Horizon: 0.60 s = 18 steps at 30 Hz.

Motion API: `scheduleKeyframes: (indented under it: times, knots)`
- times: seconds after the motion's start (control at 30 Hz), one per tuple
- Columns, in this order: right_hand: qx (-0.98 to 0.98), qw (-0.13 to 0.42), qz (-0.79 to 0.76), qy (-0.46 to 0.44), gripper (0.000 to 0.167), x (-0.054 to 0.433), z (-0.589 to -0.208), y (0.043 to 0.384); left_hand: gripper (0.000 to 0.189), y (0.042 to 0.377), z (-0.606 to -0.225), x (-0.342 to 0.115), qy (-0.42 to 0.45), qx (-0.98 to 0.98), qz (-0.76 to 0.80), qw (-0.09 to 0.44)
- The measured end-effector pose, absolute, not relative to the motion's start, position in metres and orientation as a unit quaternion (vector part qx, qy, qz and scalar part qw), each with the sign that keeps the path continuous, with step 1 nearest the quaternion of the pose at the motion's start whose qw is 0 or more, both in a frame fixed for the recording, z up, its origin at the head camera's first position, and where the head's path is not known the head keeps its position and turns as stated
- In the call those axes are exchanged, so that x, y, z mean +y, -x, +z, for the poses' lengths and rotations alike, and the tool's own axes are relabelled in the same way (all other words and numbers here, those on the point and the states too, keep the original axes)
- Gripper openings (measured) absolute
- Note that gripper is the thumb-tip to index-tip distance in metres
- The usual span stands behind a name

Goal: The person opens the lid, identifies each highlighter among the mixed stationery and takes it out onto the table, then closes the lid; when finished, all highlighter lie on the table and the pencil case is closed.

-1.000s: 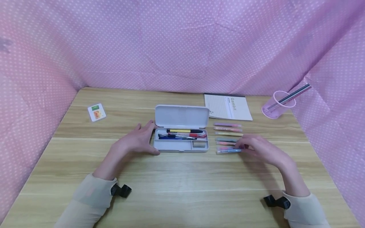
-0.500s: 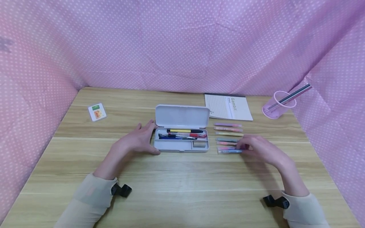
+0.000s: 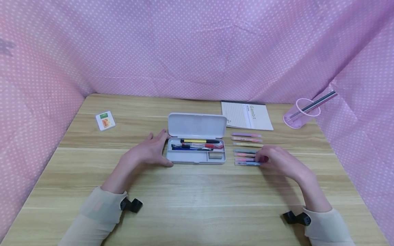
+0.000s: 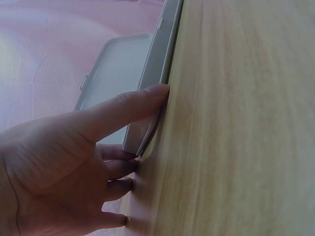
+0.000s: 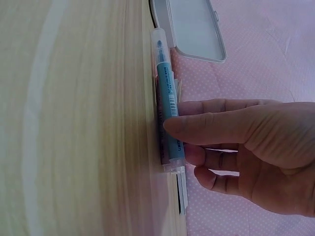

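Observation:
An open pencil case (image 3: 187, 157) lies mid-table with its lid raised, holding several pens and a small greyish block (image 3: 215, 155). My left hand (image 3: 147, 150) grips its left end, thumb at the front corner and fingers along the side and behind. In the left wrist view the thumb (image 4: 130, 107) presses the case's front wall. To the right, my right hand (image 3: 284, 162) pinches a blue highlighter (image 5: 169, 93) by its near end. This highlighter is nearest me in a column of several pastel highlighters (image 3: 246, 139), all lying sideways. The right fingers partly hide the lower ones.
A notepad (image 3: 246, 116) lies behind the highlighters. At the back right, a tilted pink cup (image 3: 298, 116) holds several dark sticks. A white card-like square (image 3: 105, 121) with green and orange pictures lies at the back left. Pink dotted cloth (image 3: 197, 51) surrounds the table.
The blue highlighter has turned slightly and now lies straighter, in line with the others. My left hand stays on the pencil case.

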State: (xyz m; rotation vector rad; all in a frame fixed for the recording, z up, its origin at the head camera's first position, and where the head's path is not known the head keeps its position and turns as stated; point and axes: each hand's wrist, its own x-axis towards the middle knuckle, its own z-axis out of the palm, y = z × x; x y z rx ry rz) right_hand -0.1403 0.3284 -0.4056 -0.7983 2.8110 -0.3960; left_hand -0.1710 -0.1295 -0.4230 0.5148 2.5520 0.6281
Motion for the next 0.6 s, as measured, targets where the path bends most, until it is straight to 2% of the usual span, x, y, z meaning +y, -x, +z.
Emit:
scheduleKeyframes:
  times: [0.6]
  knots:
    - [0.948,0.096,-0.154,0.26,0.026,0.3277,-0.4049,0.1407,0.102,0.1705,-0.4221,-0.129,-0.181,0.928,0.226,0.233]
